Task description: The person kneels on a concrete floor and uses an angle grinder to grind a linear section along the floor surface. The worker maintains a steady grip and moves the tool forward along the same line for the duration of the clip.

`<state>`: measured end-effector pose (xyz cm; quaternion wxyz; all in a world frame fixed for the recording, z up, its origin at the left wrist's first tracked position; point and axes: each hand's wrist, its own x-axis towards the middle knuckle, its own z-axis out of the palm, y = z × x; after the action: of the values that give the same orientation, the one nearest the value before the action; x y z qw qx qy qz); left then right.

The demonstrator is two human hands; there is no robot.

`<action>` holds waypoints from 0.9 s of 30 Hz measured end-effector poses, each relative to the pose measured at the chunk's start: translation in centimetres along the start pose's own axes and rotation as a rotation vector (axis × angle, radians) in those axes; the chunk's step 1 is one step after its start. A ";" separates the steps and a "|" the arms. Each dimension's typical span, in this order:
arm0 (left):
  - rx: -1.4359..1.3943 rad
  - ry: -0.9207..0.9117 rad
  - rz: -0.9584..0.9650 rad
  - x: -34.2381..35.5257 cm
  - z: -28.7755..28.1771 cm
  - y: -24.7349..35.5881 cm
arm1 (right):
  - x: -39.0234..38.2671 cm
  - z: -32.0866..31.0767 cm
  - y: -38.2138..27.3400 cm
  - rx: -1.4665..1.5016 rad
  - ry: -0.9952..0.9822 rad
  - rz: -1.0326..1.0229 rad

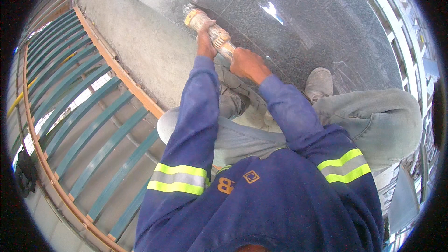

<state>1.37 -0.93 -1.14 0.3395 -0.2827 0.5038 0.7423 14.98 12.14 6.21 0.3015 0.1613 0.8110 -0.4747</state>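
Note:
A dusty yellow angle grinder (218, 36) lies slantwise across the upper middle, its head pointing up and to the left. My left hand (205, 40) is closed around the front of its body. Farther back, my right hand (249, 64) is wrapped around the rear end. The grinder's head is at the border between the dark stone tiles (298, 23) and a strip of pale concrete (140, 42). Pale dust hangs near the head, and its disc cannot be made out clearly.
On the left runs a slatted railing (93, 93) with green bars and an orange-brown frame. White metal rails (396, 23) curve along the right. My shoe (319, 84) rests on the tiles. Bright wet-looking patches (273, 11) show on the tiles.

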 end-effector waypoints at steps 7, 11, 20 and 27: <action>0.008 0.036 0.023 1.8 -0.3 0.6 | 2.9 0.9 0.6 -0.022 0.015 -0.020; 0.032 0.059 0.022 2.1 -0.3 1.7 | 3.7 0.5 -0.2 -0.018 -0.029 -0.009; 0.018 0.025 -0.006 -0.3 -0.1 0.2 | 0.0 0.4 0.2 -0.045 0.033 -0.029; 0.025 0.025 -0.002 -0.4 0.5 0.1 | 0.5 0.6 0.4 -0.044 0.034 -0.011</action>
<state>1.47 -0.56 -0.58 0.3373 -0.2882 0.5171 0.7320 15.01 11.78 5.39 0.2885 0.1582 0.8271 -0.4558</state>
